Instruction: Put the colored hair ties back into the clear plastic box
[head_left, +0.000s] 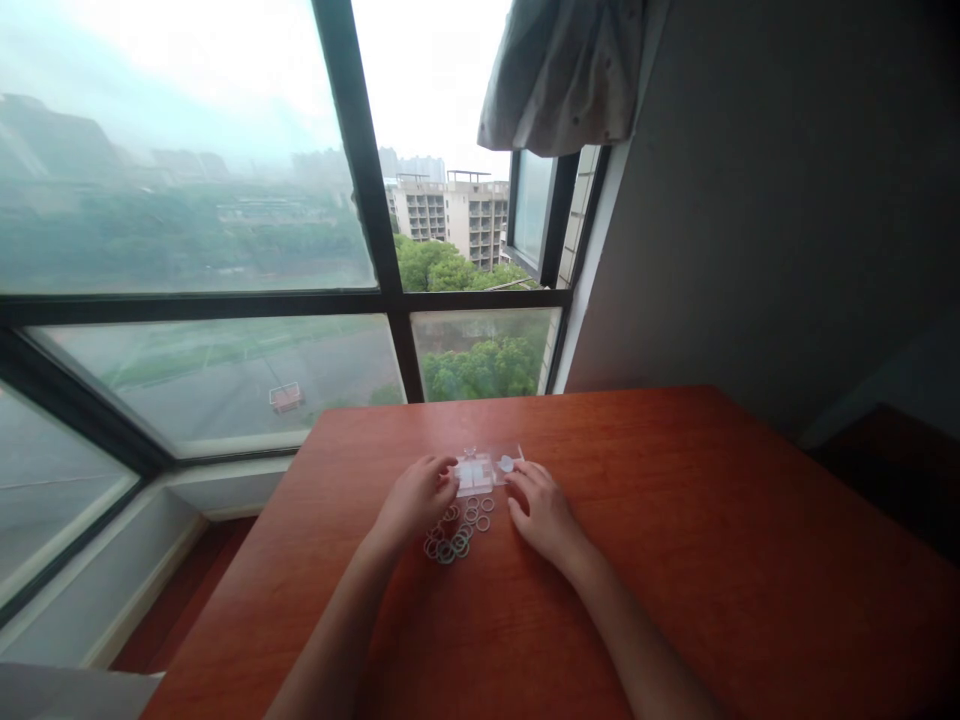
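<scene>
A small clear plastic box point(475, 473) lies on the reddish wooden table point(675, 520), with a clear lid or second piece point(508, 461) beside it on the right. Several small pale rings point(457, 535) are scattered on the table just in front of the box. My left hand point(415, 500) rests at the box's left edge, fingers curled and touching it. My right hand point(538, 508) lies at the box's right side, fingers bent toward it. Whether either hand pinches a ring is too small to see.
A large window with dark frames point(375, 250) stands behind the table's far edge. A grey curtain point(562, 75) hangs bunched at the top. A grey wall point(772, 200) rises on the right. The floor point(180, 590) drops away left of the table.
</scene>
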